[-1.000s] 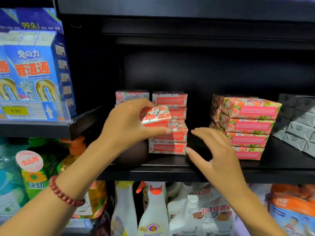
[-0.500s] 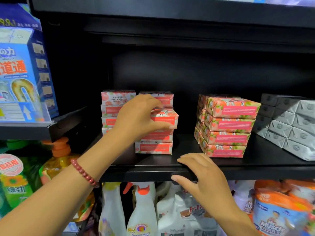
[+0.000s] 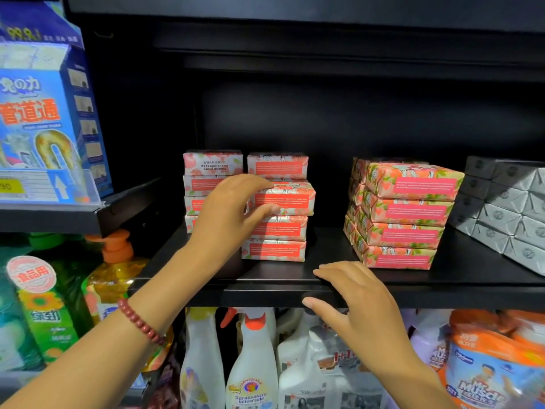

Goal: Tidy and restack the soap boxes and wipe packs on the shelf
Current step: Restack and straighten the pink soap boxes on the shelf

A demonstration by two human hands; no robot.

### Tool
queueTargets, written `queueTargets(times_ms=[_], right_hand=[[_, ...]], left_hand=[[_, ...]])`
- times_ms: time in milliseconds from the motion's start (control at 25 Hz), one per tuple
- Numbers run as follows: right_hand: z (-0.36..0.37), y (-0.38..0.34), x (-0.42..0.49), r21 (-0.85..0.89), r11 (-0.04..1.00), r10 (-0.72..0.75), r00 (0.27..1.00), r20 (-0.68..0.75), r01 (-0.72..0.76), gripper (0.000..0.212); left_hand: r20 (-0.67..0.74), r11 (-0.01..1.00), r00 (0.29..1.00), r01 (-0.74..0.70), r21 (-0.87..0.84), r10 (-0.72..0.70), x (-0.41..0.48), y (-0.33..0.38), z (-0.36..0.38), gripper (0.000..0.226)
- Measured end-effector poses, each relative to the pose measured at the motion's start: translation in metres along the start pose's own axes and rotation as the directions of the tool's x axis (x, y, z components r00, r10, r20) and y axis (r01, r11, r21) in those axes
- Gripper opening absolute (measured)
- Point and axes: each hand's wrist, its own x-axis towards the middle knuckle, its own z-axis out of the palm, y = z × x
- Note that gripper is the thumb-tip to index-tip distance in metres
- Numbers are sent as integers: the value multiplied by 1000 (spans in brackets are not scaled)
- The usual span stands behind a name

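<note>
left hand (image 3: 233, 214): grips the top soap box (image 3: 287, 199) at its left end, fingers curled over the top, thumb pressed on the front face
right hand (image 3: 361, 302): fingers loosely spread, holds nothing; fingertips rest on the front edge of the shelf (image 3: 259, 296), thumb in front of the lip
top soap box: sits on the front stack (image 3: 275, 240), left-centre of the shelf, flat, sticks out a bit to the right past the boxes below
front stack: two pink boxes under the held one, red labels forward, near the front edge
back boxes (image 3: 213, 164): column behind and left of the front stack, partly hidden by the left hand; one more box (image 3: 277, 165) shows behind the held one
right stack (image 3: 408, 214): four pink boxes, turned at an angle, right of centre, well apart from the front stack
grey packs (image 3: 507, 214): stacked at the right end of the shelf, just beside the right stack
bracelet (image 3: 141, 322): red beads on the left wrist
blue cartons (image 3: 38, 113): on a higher shelf at left
spray bottles (image 3: 253, 364): below the shelf, orange pump bottle (image 3: 115, 261) to their left
</note>
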Motion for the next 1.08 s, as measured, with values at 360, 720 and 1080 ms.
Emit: queueTargets(times_ms=[360, 720, 1080], right_hand=[[-8, -12, 8, 131, 990, 56, 998, -31, -52, 29], [2, -104, 117, 233, 943, -193, 961, -199, 238, 32], [67, -144, 196, 4, 998, -70, 997, 20, 70, 36]], left_hand=[[-98, 995, 991, 95, 29, -92, -40, -15, -18, 46], [193, 978, 961, 182, 102, -199, -92, -53, -42, 49], [177, 983, 967, 178, 43, -183, -99, -58, -44, 62]])
